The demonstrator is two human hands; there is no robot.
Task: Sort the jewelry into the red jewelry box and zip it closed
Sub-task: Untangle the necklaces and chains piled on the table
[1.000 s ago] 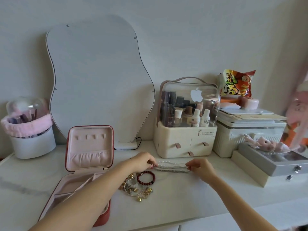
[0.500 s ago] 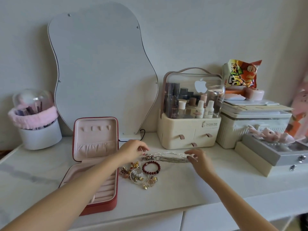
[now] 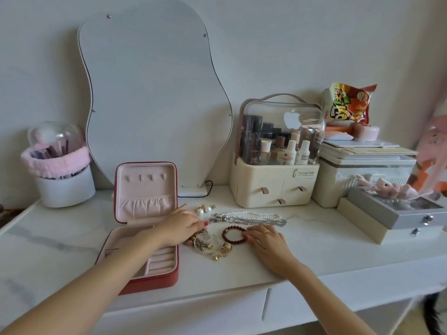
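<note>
While my left hand [image 3: 180, 226] fingers touch the charm heap [image 3: 208, 243], right hand [image 3: 263, 240] fingers, relaxed, touch one red bracelet [image 3: 233, 235]; two necklaces [image 3: 251, 218], one red jewelry box [image 3: 145, 228], white tabletop [image 3: 314, 250].

Left hand [image 3: 180, 227] hid part of the tangled gold-and-silver jewelry pile [image 3: 208, 245]; blurred pink shape [image 3: 433, 151] cut off at right edge.

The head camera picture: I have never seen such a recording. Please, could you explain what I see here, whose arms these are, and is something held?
There is no machine. A person wears a camera on the head, looking down at their own two hands. The left hand rests on a pile of gold jewelry. The right hand touches a dark red bead bracelet. Neither hand clearly holds anything. On the white table also lie a pearl necklace and the open red jewelry box.
</note>
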